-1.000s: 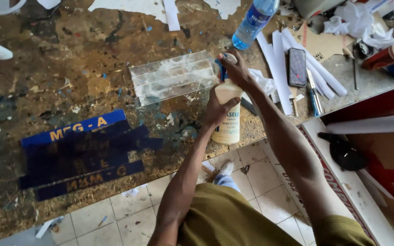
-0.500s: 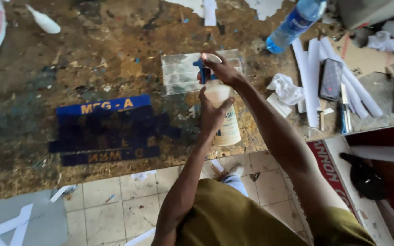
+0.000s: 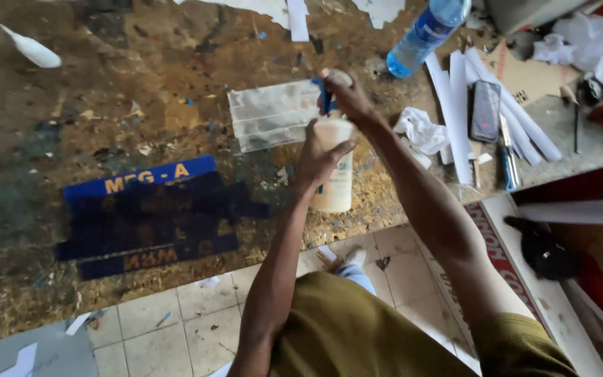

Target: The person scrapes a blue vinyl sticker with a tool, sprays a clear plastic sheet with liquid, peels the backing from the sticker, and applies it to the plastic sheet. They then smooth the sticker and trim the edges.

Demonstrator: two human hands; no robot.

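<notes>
Left hand [image 3: 319,157] grips the cream bottle [image 3: 334,178] upright; right hand [image 3: 347,98] closes on its blue-capped top [image 3: 326,98], nothing dispensed on the surface [image 3: 106,91].

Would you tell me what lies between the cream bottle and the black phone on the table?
In the head view, a crumpled white paper lies between the cream bottle and the black phone.

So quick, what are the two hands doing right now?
Left hand: closed around a cream bottle standing on the table.
Right hand: closed on the bottle's blue top.
</notes>
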